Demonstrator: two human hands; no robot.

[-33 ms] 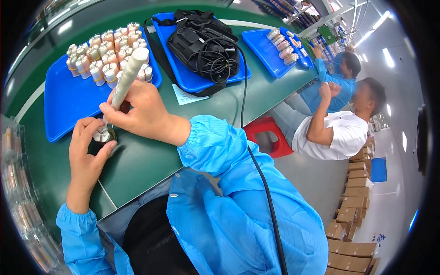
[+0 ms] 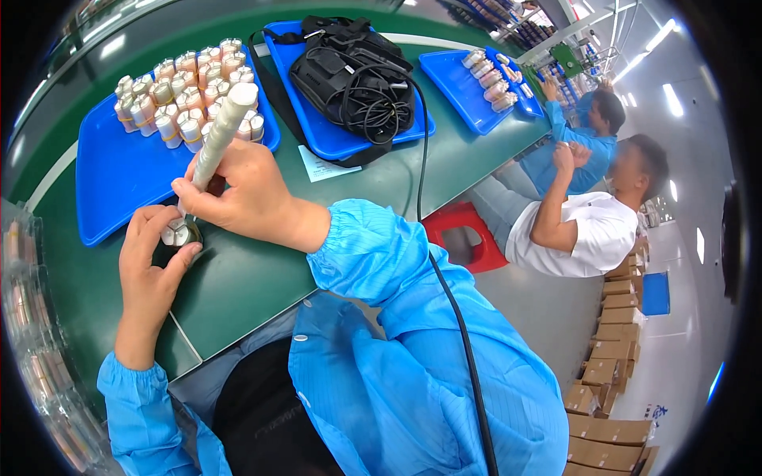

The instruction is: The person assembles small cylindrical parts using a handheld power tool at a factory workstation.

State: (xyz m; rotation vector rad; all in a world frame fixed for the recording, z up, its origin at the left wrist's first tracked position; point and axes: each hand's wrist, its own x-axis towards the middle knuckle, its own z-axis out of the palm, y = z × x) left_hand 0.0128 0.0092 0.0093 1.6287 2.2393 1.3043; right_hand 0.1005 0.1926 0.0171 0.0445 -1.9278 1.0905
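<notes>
- Fingers of our left hand point(image 2: 155, 262) were curled shut around a small round metal part point(image 2: 179, 233), pinning it upright on the green table point(image 2: 254, 274) just in front of the near edge of the blue tray point(image 2: 111, 186).
- Our right hand point(image 2: 242, 190) had its fingers wrapped tight around a pale cylindrical tool point(image 2: 222, 127), which leaned up and away from us, its lower tip down on the top of the part.
- We judged the step went best with the left grip low on the part's sides, so its top face stayed free for the tip.
- We thought the tool's lean needed watching: pressing at a slant could skid the tip off or tip the part over.
- Rows of small capped cylinders point(image 2: 182, 91) stood in the tray, touching the tool's far end in our view; a wide swing could topple them.
- A black cable point(image 2: 421, 190) ran across the table to our right, well apart from both hands.
</notes>
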